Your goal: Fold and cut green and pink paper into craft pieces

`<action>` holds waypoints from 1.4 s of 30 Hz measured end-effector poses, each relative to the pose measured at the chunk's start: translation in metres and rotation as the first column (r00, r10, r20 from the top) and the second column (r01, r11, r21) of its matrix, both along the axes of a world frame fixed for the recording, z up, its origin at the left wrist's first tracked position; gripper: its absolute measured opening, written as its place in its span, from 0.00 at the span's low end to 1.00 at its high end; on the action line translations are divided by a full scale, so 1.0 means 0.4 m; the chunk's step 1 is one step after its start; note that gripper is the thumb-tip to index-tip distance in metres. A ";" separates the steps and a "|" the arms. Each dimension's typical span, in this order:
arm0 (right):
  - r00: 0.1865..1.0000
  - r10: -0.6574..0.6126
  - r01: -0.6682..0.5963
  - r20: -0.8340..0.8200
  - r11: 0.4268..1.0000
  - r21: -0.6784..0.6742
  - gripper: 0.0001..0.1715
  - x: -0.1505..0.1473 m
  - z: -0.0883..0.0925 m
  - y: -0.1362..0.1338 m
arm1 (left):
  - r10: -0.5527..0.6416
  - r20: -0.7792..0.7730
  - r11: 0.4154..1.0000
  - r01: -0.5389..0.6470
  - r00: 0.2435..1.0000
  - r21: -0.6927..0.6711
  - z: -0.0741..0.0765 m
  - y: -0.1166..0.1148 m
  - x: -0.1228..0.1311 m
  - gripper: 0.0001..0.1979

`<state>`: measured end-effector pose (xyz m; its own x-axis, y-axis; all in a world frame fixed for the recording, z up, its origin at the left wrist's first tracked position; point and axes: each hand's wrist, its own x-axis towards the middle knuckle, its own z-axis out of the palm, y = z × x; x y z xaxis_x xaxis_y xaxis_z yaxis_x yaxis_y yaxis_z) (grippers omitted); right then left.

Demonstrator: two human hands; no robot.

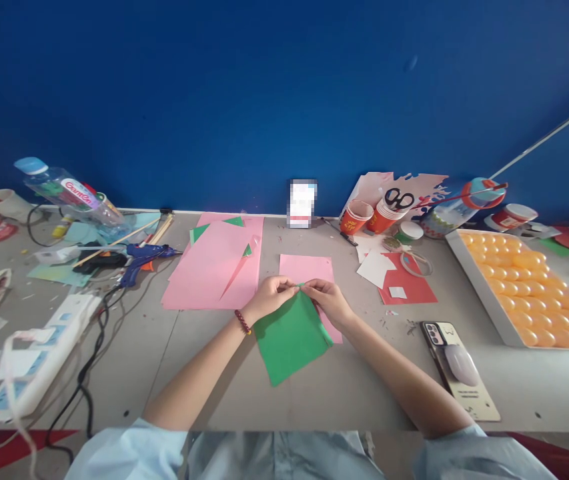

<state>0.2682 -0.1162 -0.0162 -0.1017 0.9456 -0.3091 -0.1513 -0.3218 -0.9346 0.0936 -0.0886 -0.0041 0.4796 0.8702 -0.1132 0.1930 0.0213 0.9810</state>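
Note:
Both hands pinch the far corner of a green sheet of paper point(290, 340), which hangs tilted toward me over the table. My left hand point(277, 293), with a beaded bracelet point(243, 323) at the wrist, grips the corner between thumb and fingertips. Right beside it, the fingers of my right hand point(328, 300) close on the same corner. The sheet's right edge looks folded or rolled over. Under and behind my hands lies a small pink sheet point(306, 265), partly covered. What the fingertips do to the corner is hidden.
Large pink sheets point(204, 273) lie at the left. Beyond them are a blue glue gun point(141, 259), cables and a power strip point(39, 353). On the right are paper cups point(357, 217), scissors point(398, 199), red paper point(414, 287), a phone point(459, 370) and a box of orange balls point(529, 287).

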 end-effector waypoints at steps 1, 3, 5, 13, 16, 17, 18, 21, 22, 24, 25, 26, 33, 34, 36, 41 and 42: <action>1.000 0.000 0.000 -0.002 1.000 0.001 0.20 -0.001 -0.001 0.000 | -0.008 -0.005 1.000 0.008 1.000 0.007 -0.002 0.001 0.000 0.14; 1.000 -0.007 0.007 -0.002 1.000 0.002 0.20 -0.002 -0.003 0.000 | -0.015 -0.009 1.000 0.015 1.000 0.017 -0.004 0.001 0.000 0.14; 1.000 -0.017 0.017 0.005 1.000 0.001 0.21 -0.004 -0.007 0.000 | -0.005 -0.005 1.000 0.005 1.000 0.030 -0.004 0.001 0.001 0.14; 1.000 -0.007 0.008 0.016 0.999 -0.047 0.22 0.000 -0.011 -0.003 | 0.027 0.030 1.000 -0.027 0.999 0.004 -0.008 0.003 0.002 0.15; 0.999 0.051 -0.050 0.010 0.998 -0.048 0.22 0.004 -0.006 -0.003 | 0.033 0.042 0.999 -0.033 0.999 -0.013 -0.007 0.005 0.001 0.15; 0.998 0.060 -0.060 0.015 0.997 -0.044 0.22 0.006 -0.006 -0.003 | 0.038 0.040 0.999 -0.037 0.998 -0.014 -0.006 0.005 0.001 0.15; 0.998 0.062 -0.062 0.021 0.997 -0.040 0.21 0.007 -0.005 -0.003 | 0.042 0.034 0.999 -0.041 0.999 -0.015 -0.004 0.005 0.000 0.15; 0.998 0.045 -0.044 0.033 0.999 -0.028 0.21 0.007 -0.009 -0.002 | 0.050 0.009 0.998 -0.050 0.999 -0.030 0.005 0.003 -0.001 0.16; 0.999 0.039 -0.038 0.034 0.999 -0.029 0.21 0.007 -0.011 -0.002 | 0.041 0.000 0.999 -0.041 0.999 -0.034 0.008 0.002 -0.001 0.17; 0.999 0.028 -0.027 0.033 0.999 -0.027 0.20 0.006 -0.014 -0.001 | 0.007 -0.020 1.000 -0.007 1.000 -0.024 0.013 0.000 -0.002 0.17; 0.999 0.023 -0.023 0.029 0.999 -0.025 0.19 0.005 -0.014 -0.001 | -0.013 -0.032 1.000 0.013 0.999 -0.009 0.014 0.000 -0.003 0.17; 1.000 0.020 -0.020 0.023 1.000 -0.024 0.19 0.004 -0.014 -0.001 | -0.030 -0.043 1.000 0.030 0.999 0.009 0.014 0.000 -0.003 0.17; 0.999 -0.041 0.042 0.008 0.999 -0.016 0.20 -0.013 0.006 -0.005 | -0.016 -0.042 0.998 0.019 0.999 0.065 -0.001 0.002 -0.003 0.19; 0.999 -0.049 0.049 0.008 0.999 -0.013 0.20 -0.015 0.008 -0.005 | -0.013 -0.038 0.998 0.016 0.999 0.062 -0.001 0.001 -0.003 0.19; 0.998 -0.061 0.061 0.013 0.998 -0.009 0.20 -0.018 0.010 -0.006 | -0.015 -0.030 0.998 0.016 0.999 0.054 -0.001 0.001 -0.002 0.19; 0.996 -0.088 0.088 0.013 0.996 0.002 0.22 -0.019 0.006 -0.008 | 0.015 -0.023 0.998 -0.014 1.000 0.057 0.001 -0.002 0.000 0.16; 0.996 -0.091 0.091 0.016 0.996 0.003 0.22 -0.019 0.005 -0.008 | 0.019 -0.024 0.998 -0.018 1.000 0.062 0.000 -0.002 0.001 0.16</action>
